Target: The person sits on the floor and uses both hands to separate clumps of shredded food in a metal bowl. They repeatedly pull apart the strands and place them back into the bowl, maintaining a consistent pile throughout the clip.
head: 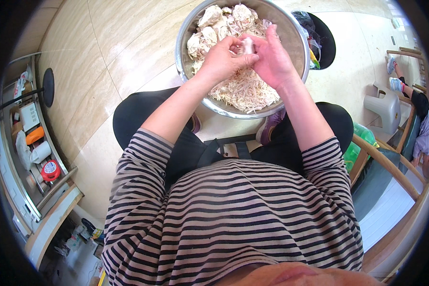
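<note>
A large steel bowl (301, 43) stands on the floor between my knees. Pale, cooked-looking meat chunks (211, 16), probably chicken, lie at its far left, and a heap of fine meat shreds (248, 94) fills the near side. Above the bowl, my left hand (224, 57) pinches a small whitish piece of meat (247, 45), its thumb crossing towards the other palm. My right hand (274, 55) is palm up with its thumb raised; its fingers curl around the same piece, partly hidden behind it.
A black bin (329, 44) with bags stands just right of the bowl. Further right are a grey plastic stool (385, 107), a wooden chair frame (382, 166), a green plastic item (359, 143) and another person's legs (402, 78). An open drawer with items (59, 150) is at left.
</note>
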`<state>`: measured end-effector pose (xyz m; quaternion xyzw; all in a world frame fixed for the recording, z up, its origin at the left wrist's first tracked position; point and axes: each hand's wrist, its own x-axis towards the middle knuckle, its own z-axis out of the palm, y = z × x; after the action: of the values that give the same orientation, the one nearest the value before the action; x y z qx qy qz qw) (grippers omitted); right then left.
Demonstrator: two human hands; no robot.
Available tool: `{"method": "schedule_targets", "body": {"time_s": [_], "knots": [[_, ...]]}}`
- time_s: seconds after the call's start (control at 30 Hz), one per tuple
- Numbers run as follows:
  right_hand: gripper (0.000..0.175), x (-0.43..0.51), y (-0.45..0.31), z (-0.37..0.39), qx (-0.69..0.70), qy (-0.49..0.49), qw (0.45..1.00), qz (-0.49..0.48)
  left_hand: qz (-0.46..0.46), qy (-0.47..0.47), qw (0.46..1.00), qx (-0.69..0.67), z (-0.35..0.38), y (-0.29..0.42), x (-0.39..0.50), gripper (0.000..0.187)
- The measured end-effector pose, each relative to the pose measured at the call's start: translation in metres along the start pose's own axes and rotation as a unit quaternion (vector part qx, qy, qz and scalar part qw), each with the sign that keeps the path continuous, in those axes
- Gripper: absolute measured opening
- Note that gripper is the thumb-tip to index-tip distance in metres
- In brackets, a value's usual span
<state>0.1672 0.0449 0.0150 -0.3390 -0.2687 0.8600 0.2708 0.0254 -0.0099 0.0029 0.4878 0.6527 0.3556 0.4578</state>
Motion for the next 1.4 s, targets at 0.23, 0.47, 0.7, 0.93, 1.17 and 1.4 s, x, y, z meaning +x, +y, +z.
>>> {"method": "schedule_targets", "body": {"time_s": [0.23, 0.47, 0.7, 0.93, 1.17, 1.4], "knots": [[0.051, -0.001, 0.007, -0.007, -0.113, 0.050, 0.992, 0.020, -0.094, -0.035, 0.984, -0.144, -0.010, -0.009, 0.007, 0.027], [0.028, 0.003, 0.014, -0.014, -0.164, 0.118, 0.979, -0.027, -0.119, -0.077, 0.953, -0.269, -0.014, -0.001, 0.003, 0.025], [0.029, -0.001, 0.010, -0.009, -0.241, 0.102, 0.962, -0.082, -0.133, -0.074, 0.951, -0.271, -0.021, 0.009, 0.002, 0.031], [0.033, 0.002, 0.011, -0.008, -0.315, 0.107, 0.941, -0.060, -0.134, -0.130, 0.907, -0.377, -0.022, 0.005, 0.000, 0.039], [0.041, -0.001, 0.026, 0.019, -0.231, 0.047, 0.956, -0.173, -0.132, -0.106, 0.880, -0.443, -0.005, 0.010, 0.000, 0.049], [0.074, -0.001, 0.023, 0.034, -0.153, 0.120, 0.978, -0.071, -0.072, -0.114, 0.890, -0.436, 0.019, 0.029, -0.016, 0.078]]}}
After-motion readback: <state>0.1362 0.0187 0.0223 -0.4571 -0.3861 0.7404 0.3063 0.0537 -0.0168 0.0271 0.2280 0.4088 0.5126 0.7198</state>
